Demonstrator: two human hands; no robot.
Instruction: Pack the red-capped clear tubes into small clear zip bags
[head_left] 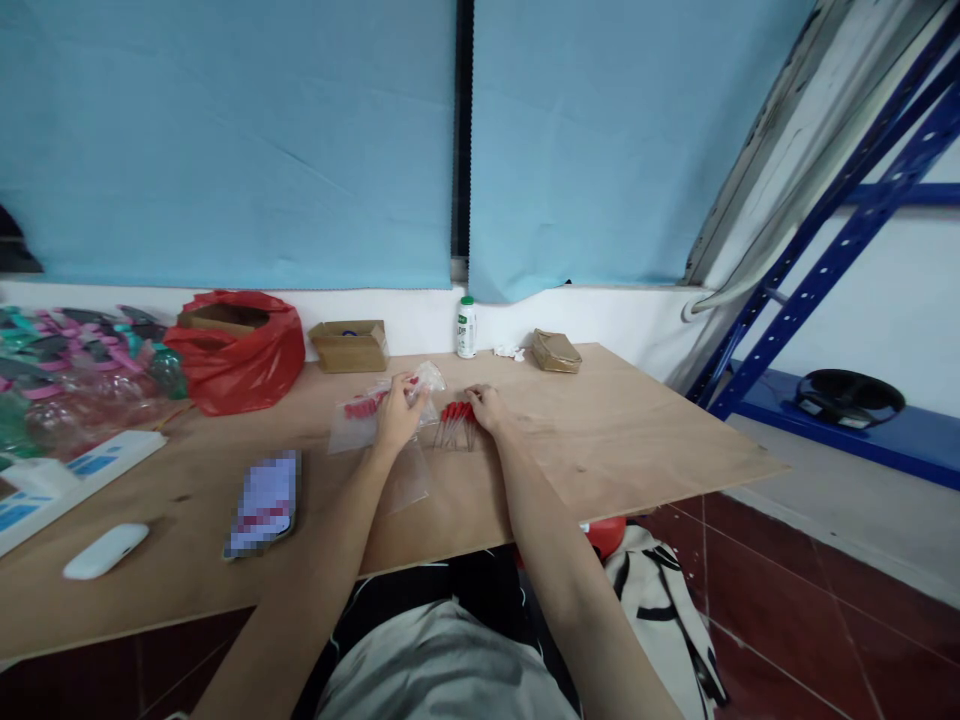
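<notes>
My left hand [397,408] is closed on a clear plastic bag [360,420] with red printing, lifting its top edge off the wooden table [615,440]. Another clear bag [409,478] lies under my left wrist. My right hand [486,404] rests on the table with its fingers curled over a small bunch of thin red-tipped pieces [455,418] that lie in a row between my hands. What those pieces are is too small to tell.
A red plastic bag [240,350] holding a box, an open cardboard box [350,345], a small white bottle [466,327] and a brown packet [556,351] stand along the back. At left are pink and teal items [67,350], a phone [264,502] and a white oval device [105,550]. Blue shelving [825,260] stands right.
</notes>
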